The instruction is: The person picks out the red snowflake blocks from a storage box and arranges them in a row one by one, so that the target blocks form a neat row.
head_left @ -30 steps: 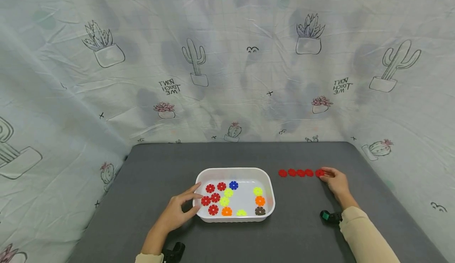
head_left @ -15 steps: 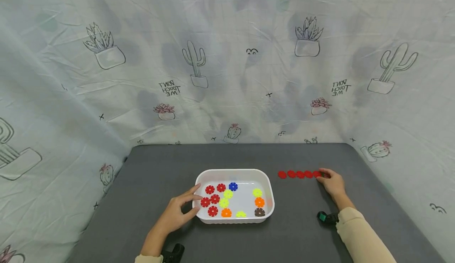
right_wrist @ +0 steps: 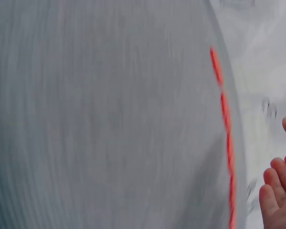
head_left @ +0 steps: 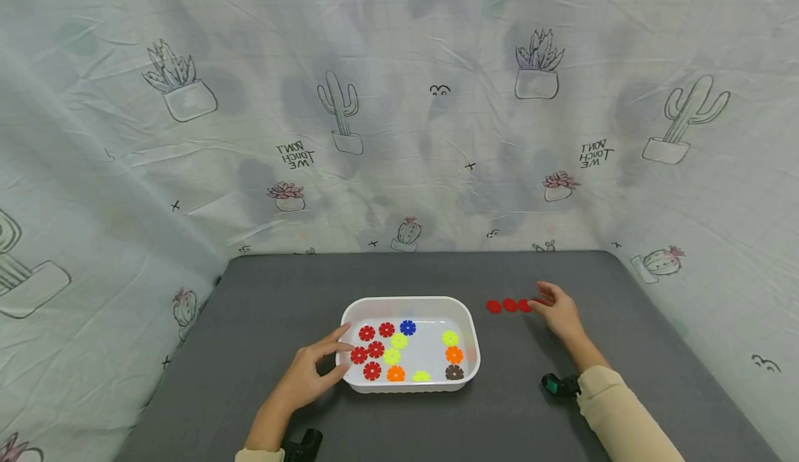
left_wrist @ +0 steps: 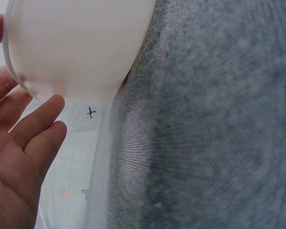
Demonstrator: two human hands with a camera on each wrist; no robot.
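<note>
Red discs [head_left: 510, 305] rowed; R hand [head_left: 559, 314] nr them, fingers loose; L hand [head_left: 308, 373] spread, touching tray [head_left: 424, 387].

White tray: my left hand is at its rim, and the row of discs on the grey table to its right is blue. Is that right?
Not quite: the row of discs is red, not blue, as the head view shows. The rest holds: your left hand is at the rim of the white tray, and the row lies on the grey table to its right.
</note>
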